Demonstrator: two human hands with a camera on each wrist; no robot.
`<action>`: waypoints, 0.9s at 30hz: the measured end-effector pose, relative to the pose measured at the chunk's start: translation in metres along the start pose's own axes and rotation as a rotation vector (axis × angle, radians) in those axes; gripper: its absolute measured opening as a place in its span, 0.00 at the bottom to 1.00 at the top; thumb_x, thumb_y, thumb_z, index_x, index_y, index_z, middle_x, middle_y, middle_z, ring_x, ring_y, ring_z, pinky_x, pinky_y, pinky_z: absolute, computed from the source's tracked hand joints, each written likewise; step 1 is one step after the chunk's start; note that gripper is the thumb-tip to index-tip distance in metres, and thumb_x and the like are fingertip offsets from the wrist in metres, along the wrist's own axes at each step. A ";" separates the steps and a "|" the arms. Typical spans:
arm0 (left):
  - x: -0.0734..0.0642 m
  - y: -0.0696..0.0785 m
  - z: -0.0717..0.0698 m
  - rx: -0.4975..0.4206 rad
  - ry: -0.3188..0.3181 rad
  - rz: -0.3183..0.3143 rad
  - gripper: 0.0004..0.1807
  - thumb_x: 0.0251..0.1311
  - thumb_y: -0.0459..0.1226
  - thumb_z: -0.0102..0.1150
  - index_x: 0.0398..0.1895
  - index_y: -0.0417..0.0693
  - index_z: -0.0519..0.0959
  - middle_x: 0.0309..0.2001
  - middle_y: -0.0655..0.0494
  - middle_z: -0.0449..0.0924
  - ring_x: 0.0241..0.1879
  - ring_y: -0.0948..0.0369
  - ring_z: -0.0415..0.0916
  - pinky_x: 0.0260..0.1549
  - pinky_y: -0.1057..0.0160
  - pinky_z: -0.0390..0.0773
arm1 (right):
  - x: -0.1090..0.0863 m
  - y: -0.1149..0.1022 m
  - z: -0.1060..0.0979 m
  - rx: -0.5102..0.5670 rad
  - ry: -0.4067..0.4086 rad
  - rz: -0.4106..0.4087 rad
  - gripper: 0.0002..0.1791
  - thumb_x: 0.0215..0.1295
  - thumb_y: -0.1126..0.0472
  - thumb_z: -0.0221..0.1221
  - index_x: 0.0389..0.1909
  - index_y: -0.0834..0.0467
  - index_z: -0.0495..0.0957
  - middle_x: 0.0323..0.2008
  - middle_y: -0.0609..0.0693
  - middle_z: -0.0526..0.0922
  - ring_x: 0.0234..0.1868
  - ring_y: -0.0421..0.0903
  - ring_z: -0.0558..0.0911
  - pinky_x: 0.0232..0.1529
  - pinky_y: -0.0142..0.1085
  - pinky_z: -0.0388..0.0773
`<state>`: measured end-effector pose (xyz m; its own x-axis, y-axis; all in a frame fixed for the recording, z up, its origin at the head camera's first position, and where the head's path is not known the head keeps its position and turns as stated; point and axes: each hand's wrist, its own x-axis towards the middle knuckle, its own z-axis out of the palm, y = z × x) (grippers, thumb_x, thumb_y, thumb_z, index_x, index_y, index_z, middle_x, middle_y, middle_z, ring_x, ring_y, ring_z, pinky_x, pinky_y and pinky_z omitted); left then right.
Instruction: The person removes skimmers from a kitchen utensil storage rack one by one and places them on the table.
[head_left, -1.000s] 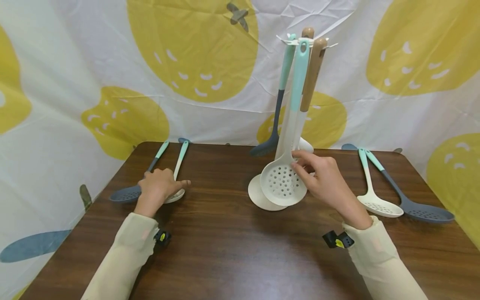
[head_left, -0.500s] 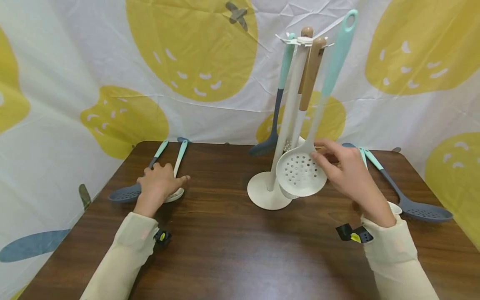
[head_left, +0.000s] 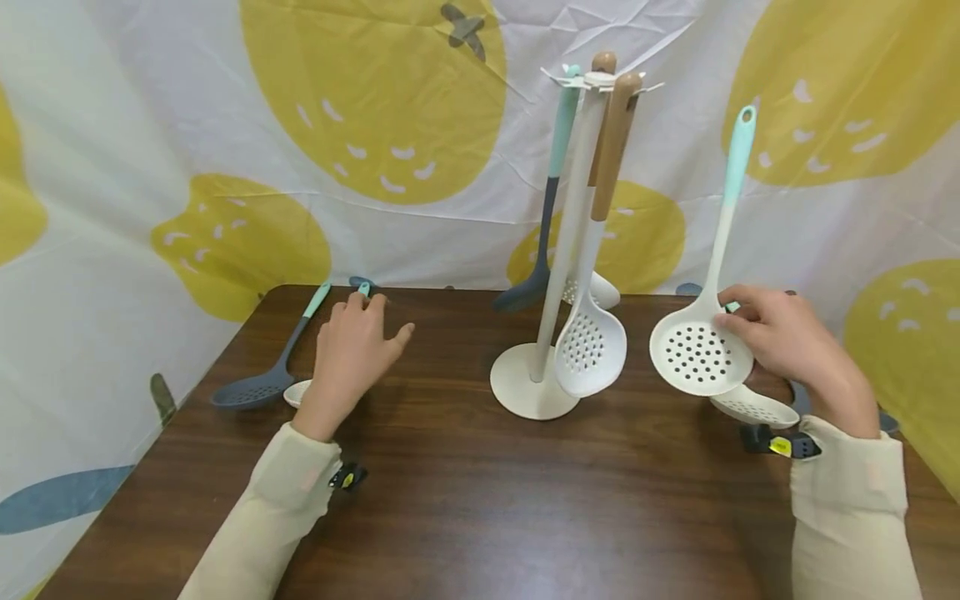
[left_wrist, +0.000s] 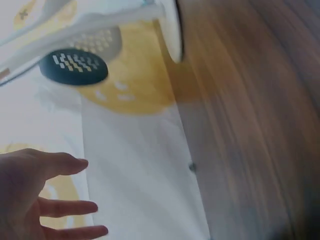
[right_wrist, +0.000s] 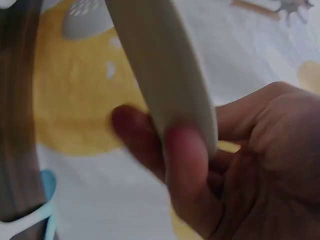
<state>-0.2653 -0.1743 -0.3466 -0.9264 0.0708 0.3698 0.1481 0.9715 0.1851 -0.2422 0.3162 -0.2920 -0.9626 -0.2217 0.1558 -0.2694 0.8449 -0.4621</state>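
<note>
My right hand [head_left: 795, 342] pinches a white skimmer [head_left: 697, 318] with a mint handle by the edge of its round, holed head. The skimmer is held upright in the air, right of the utensil stand [head_left: 517, 390]. Close up in the right wrist view, the fingers [right_wrist: 185, 160] grip the skimmer's rim [right_wrist: 165, 70]. My left hand [head_left: 352, 358] is over the left side of the table with its fingers spread, holding nothing. Partly hidden under it lies a white utensil [head_left: 295, 393] with a mint handle. Beside that is a dark grey slotted utensil [head_left: 247, 392].
On the stand hang a wooden-handled white slotted spoon [head_left: 588, 346], a dark grey mint-handled utensil [head_left: 525, 290], and another white holed utensil [head_left: 603, 292] behind. A white slotted utensil [head_left: 757, 408] lies at the right, and a grey one there is mostly hidden by my right arm.
My right hand has lifted the skimmer off the stand, carried it to the right and lowered it somewhat. My left hand has moved right and slightly away from me.
</note>
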 end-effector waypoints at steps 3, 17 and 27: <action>0.006 0.021 0.002 -0.071 0.006 0.031 0.29 0.67 0.53 0.65 0.59 0.39 0.79 0.56 0.36 0.78 0.53 0.38 0.77 0.43 0.39 0.82 | 0.002 0.014 0.005 -0.020 -0.117 0.059 0.17 0.75 0.62 0.57 0.57 0.69 0.77 0.41 0.69 0.86 0.25 0.46 0.82 0.23 0.38 0.78; 0.036 0.088 0.029 -0.372 -0.128 0.078 0.38 0.69 0.53 0.63 0.76 0.49 0.65 0.71 0.43 0.70 0.65 0.42 0.74 0.58 0.39 0.79 | 0.013 0.035 0.038 0.076 -0.373 0.212 0.19 0.70 0.67 0.57 0.54 0.78 0.79 0.44 0.67 0.84 0.25 0.46 0.74 0.23 0.39 0.74; 0.042 0.092 0.036 -0.438 -0.171 0.107 0.37 0.69 0.51 0.63 0.75 0.48 0.65 0.72 0.44 0.70 0.68 0.42 0.72 0.64 0.41 0.74 | 0.022 0.034 0.053 0.048 -0.382 0.217 0.18 0.69 0.67 0.56 0.50 0.78 0.81 0.45 0.70 0.83 0.25 0.47 0.75 0.24 0.39 0.76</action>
<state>-0.3029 -0.0738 -0.3472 -0.9361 0.2373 0.2597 0.3439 0.7727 0.5335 -0.2743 0.3146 -0.3504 -0.9362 -0.2130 -0.2794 -0.0517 0.8701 -0.4902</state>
